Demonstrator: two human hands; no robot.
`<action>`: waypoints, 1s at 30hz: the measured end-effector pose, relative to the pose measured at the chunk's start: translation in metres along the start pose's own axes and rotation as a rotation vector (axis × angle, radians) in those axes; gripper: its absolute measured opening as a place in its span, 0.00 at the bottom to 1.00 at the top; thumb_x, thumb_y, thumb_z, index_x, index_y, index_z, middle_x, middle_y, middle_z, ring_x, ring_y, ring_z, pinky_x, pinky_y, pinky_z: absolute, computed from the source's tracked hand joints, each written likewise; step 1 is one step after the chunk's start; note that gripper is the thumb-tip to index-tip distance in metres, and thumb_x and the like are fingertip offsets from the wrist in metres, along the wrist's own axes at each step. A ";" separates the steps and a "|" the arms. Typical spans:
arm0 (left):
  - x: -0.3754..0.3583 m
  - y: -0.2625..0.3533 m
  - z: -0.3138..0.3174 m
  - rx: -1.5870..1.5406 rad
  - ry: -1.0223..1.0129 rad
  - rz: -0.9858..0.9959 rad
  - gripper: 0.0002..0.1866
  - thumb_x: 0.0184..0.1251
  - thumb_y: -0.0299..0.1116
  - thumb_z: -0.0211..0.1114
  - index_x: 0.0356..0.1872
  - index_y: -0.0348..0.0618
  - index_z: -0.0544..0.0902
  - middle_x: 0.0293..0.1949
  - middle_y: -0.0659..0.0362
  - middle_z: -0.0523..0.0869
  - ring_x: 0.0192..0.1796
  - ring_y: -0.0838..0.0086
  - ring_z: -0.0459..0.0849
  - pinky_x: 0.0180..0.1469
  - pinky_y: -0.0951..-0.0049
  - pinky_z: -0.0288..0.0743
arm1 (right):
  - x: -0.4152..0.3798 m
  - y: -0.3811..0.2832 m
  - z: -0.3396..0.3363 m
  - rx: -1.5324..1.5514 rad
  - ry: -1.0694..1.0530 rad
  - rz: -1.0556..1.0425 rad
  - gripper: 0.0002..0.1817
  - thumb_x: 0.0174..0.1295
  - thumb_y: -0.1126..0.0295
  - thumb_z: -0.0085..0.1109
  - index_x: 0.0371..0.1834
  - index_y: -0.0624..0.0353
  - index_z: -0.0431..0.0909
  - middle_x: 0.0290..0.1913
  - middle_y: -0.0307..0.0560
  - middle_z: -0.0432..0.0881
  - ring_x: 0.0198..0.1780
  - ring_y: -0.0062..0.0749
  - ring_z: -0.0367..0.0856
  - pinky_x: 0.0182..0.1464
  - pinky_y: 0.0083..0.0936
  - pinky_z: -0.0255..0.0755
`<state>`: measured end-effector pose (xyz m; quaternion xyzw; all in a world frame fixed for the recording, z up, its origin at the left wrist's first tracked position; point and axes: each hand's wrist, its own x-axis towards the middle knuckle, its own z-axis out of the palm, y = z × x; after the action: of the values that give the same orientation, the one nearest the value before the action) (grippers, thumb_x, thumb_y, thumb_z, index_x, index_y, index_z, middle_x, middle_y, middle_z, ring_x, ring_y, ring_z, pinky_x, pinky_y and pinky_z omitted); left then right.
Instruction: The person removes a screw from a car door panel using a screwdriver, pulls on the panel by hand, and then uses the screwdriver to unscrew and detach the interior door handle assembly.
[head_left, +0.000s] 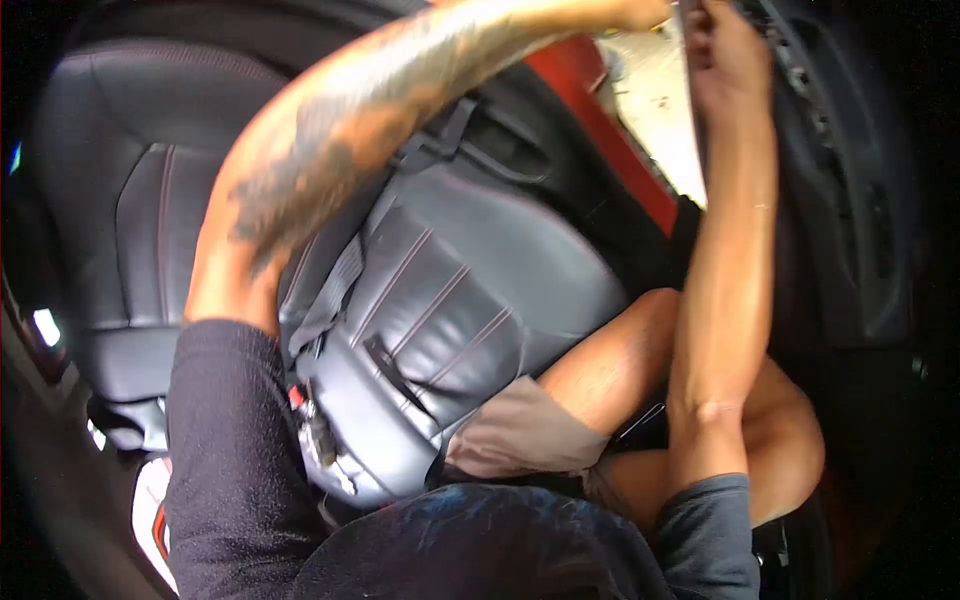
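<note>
At the upper right, my right hand (730,65) is closed, its fingers curled at the edge of a dark door panel (860,190). A row of small fittings and holes runs along that panel. My left arm, patterned with dark tattoos, reaches across the seat. At the top edge of the view, my left hand (648,14) comes close to the right one beside the same panel edge. It is partly cut off and bright, and its fingers cannot be made out.
Below my arms is a black leather car seat (560,270) with red stitching; another seat back (90,200) stands at the left. A seat belt (335,290) lies between them. Pale ground (655,100) shows through the door opening, past a red body edge (640,175). My bent legs occupy the lower right.
</note>
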<state>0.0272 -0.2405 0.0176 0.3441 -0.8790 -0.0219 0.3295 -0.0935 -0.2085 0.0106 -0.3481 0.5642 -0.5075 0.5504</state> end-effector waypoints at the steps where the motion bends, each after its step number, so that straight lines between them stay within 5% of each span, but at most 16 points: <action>1: 0.000 -0.003 0.005 0.049 0.041 0.037 0.09 0.60 0.28 0.62 0.41 0.39 0.80 0.30 0.46 0.82 0.31 0.53 0.82 0.33 0.56 0.76 | -0.004 -0.001 0.001 0.045 0.008 -0.032 0.15 0.71 0.58 0.51 0.29 0.54 0.79 0.23 0.33 0.77 0.18 0.13 0.58 0.19 0.12 0.51; 3: -0.016 -0.009 0.016 0.173 0.113 0.088 0.09 0.59 0.28 0.62 0.41 0.40 0.80 0.29 0.46 0.82 0.31 0.52 0.82 0.34 0.56 0.76 | 0.017 0.017 -0.006 0.258 -0.048 0.009 0.19 0.69 0.53 0.55 0.35 0.58 0.81 0.24 0.35 0.82 0.18 0.09 0.67 0.17 0.13 0.56; 4: -0.024 -0.013 0.018 0.223 0.165 0.130 0.09 0.59 0.28 0.63 0.41 0.40 0.80 0.29 0.46 0.82 0.31 0.52 0.82 0.34 0.56 0.75 | 0.030 0.031 -0.011 0.312 -0.069 -0.044 0.18 0.60 0.56 0.67 0.19 0.52 0.72 0.18 0.29 0.69 0.17 0.21 0.65 0.20 0.24 0.56; 6: -0.034 -0.003 0.019 0.193 0.099 -0.092 0.09 0.59 0.29 0.64 0.40 0.40 0.81 0.30 0.46 0.82 0.33 0.49 0.82 0.35 0.55 0.76 | 0.027 0.028 -0.005 0.277 0.020 -0.126 0.18 0.62 0.59 0.65 0.17 0.52 0.74 0.15 0.31 0.66 0.16 0.17 0.59 0.19 0.20 0.52; 8: -0.034 -0.001 0.020 -0.101 0.084 -0.302 0.20 0.59 0.37 0.67 0.46 0.31 0.77 0.32 0.49 0.82 0.30 0.53 0.83 0.37 0.60 0.78 | 0.030 0.035 -0.010 0.360 -0.061 -0.026 0.15 0.62 0.61 0.65 0.23 0.55 0.75 0.18 0.33 0.68 0.16 0.17 0.61 0.20 0.17 0.53; 10: -0.019 0.006 -0.007 -1.076 -0.266 -1.102 0.28 0.68 0.52 0.61 0.49 0.33 0.77 0.29 0.58 0.80 0.23 0.72 0.79 0.32 0.70 0.80 | 0.031 0.038 -0.010 0.365 -0.077 -0.039 0.15 0.63 0.61 0.65 0.24 0.55 0.74 0.19 0.33 0.68 0.15 0.16 0.60 0.18 0.16 0.52; 11: -0.012 0.015 -0.020 -1.258 -0.251 -1.222 0.24 0.72 0.53 0.56 0.50 0.39 0.78 0.29 0.61 0.77 0.22 0.81 0.72 0.24 0.82 0.73 | 0.030 0.038 -0.012 0.401 -0.111 -0.053 0.16 0.63 0.60 0.65 0.23 0.55 0.74 0.19 0.32 0.68 0.15 0.15 0.59 0.17 0.16 0.50; 13: -0.009 -0.003 -0.025 -1.359 -0.490 -1.259 0.22 0.75 0.49 0.53 0.48 0.37 0.77 0.27 0.63 0.74 0.21 0.84 0.68 0.19 0.86 0.67 | 0.028 0.037 -0.015 0.381 -0.120 -0.057 0.17 0.63 0.59 0.65 0.23 0.55 0.73 0.19 0.32 0.68 0.15 0.14 0.58 0.17 0.16 0.49; 15: -0.006 -0.023 -0.021 -1.514 -0.689 -1.281 0.20 0.76 0.46 0.52 0.48 0.35 0.76 0.26 0.64 0.72 0.20 0.86 0.64 0.18 0.88 0.62 | 0.022 0.034 -0.015 0.421 -0.119 -0.023 0.17 0.63 0.58 0.65 0.22 0.54 0.73 0.19 0.31 0.68 0.15 0.13 0.58 0.17 0.15 0.49; 17: -0.007 -0.019 -0.011 -1.230 -0.549 -1.257 0.17 0.75 0.41 0.56 0.44 0.33 0.78 0.23 0.65 0.70 0.20 0.86 0.64 0.19 0.86 0.60 | 0.028 0.042 -0.015 0.421 -0.139 -0.043 0.17 0.63 0.58 0.65 0.23 0.55 0.74 0.19 0.31 0.68 0.15 0.13 0.58 0.17 0.15 0.49; 19: 0.000 0.004 -0.007 -0.601 -0.472 -0.971 0.15 0.72 0.38 0.59 0.41 0.32 0.81 0.20 0.66 0.71 0.20 0.82 0.68 0.19 0.79 0.63 | 0.024 0.038 -0.012 0.492 -0.131 -0.037 0.16 0.63 0.58 0.65 0.24 0.56 0.76 0.19 0.31 0.69 0.15 0.12 0.59 0.17 0.14 0.50; 21: -0.017 0.003 0.009 -0.132 -0.177 -0.519 0.12 0.65 0.31 0.61 0.42 0.31 0.82 0.23 0.45 0.82 0.22 0.60 0.81 0.29 0.62 0.73 | 0.024 0.037 -0.009 0.301 0.001 -0.076 0.16 0.64 0.61 0.64 0.25 0.63 0.82 0.21 0.32 0.74 0.24 0.16 0.65 0.28 0.19 0.60; 24: -0.019 0.024 0.007 -0.108 -0.119 -0.536 0.10 0.60 0.27 0.61 0.39 0.30 0.82 0.23 0.37 0.79 0.31 0.42 0.81 0.34 0.57 0.74 | 0.024 0.044 -0.002 0.293 0.072 -0.174 0.19 0.63 0.60 0.65 0.23 0.67 0.81 0.21 0.34 0.76 0.25 0.17 0.66 0.30 0.23 0.62; 29: -0.027 0.023 0.019 -0.095 -0.109 -0.527 0.09 0.60 0.25 0.61 0.39 0.30 0.81 0.25 0.37 0.80 0.31 0.44 0.82 0.33 0.56 0.74 | 0.035 0.054 -0.005 0.086 0.146 -0.311 0.22 0.65 0.58 0.62 0.22 0.68 0.80 0.21 0.37 0.79 0.26 0.20 0.68 0.31 0.26 0.64; 30: -0.031 0.025 0.025 -0.025 0.022 -0.410 0.11 0.59 0.24 0.60 0.42 0.30 0.80 0.28 0.38 0.80 0.31 0.44 0.82 0.33 0.56 0.75 | 0.034 0.051 -0.006 0.138 0.085 -0.315 0.19 0.67 0.58 0.58 0.28 0.65 0.82 0.22 0.36 0.79 0.24 0.18 0.68 0.27 0.22 0.63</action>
<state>0.0145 -0.2069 -0.0122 0.5118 -0.7866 -0.0957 0.3320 -0.0957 -0.2272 -0.0481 -0.3717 0.4891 -0.6394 0.4624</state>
